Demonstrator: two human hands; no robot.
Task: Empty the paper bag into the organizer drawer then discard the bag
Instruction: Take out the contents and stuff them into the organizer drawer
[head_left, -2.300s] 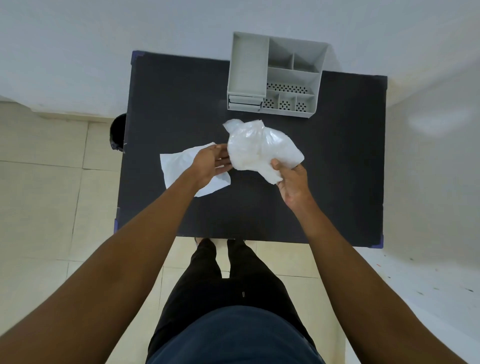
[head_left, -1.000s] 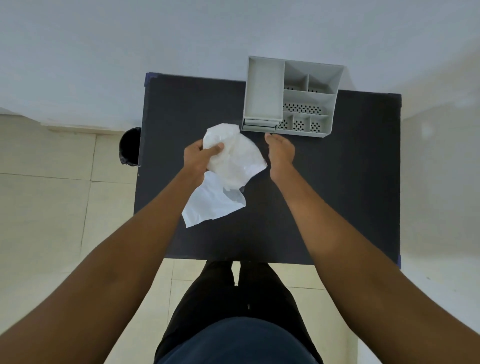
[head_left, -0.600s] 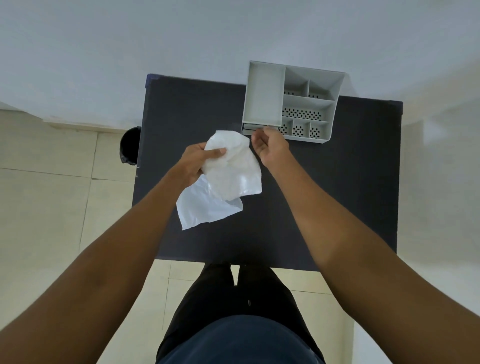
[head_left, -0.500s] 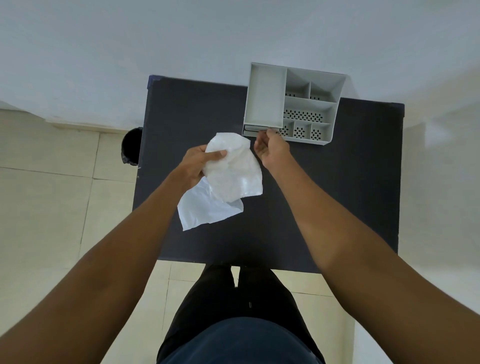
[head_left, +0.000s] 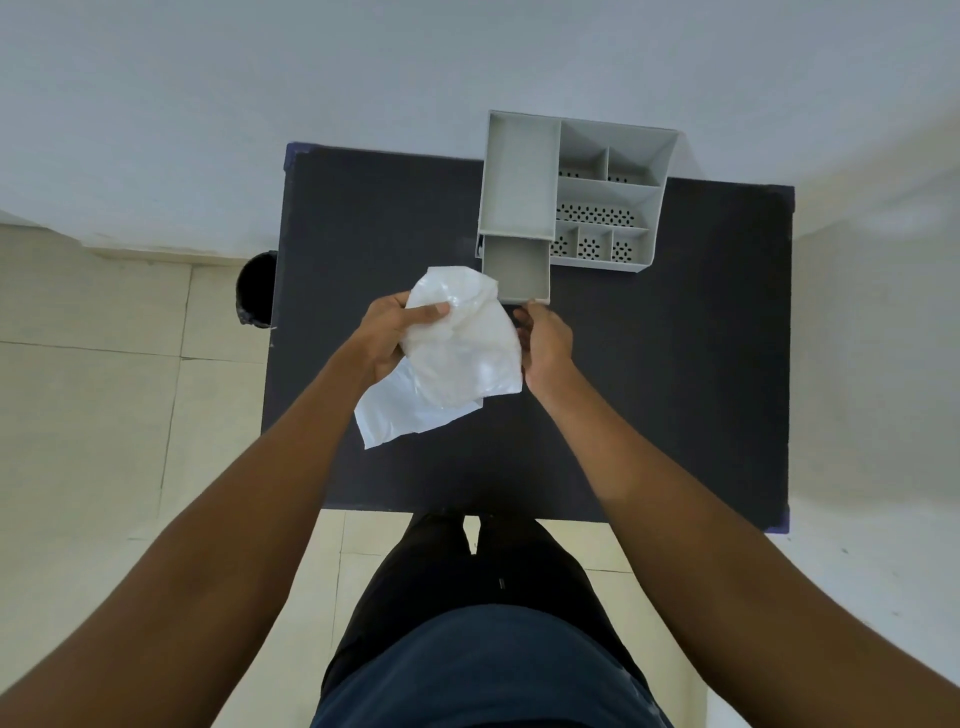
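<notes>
A crumpled white bag (head_left: 457, 348) is held above the dark table (head_left: 675, 364) by my left hand (head_left: 392, 332), whose fingers are closed over its upper left side. A flat white sheet (head_left: 400, 421) hangs below the bag. The grey organizer (head_left: 571, 192) stands at the table's far edge. Its lower left drawer (head_left: 517, 267) is pulled out toward me and looks bare inside. My right hand (head_left: 543, 343) grips the drawer's front edge, just right of the bag. What the bag holds is hidden.
A black bin (head_left: 254, 288) stands on the tiled floor beside the table's left edge. A white wall runs behind the table. My legs are at the table's near edge.
My right hand has pulled the organizer's lower left drawer out toward me. My left hand keeps the bag in about the same place.
</notes>
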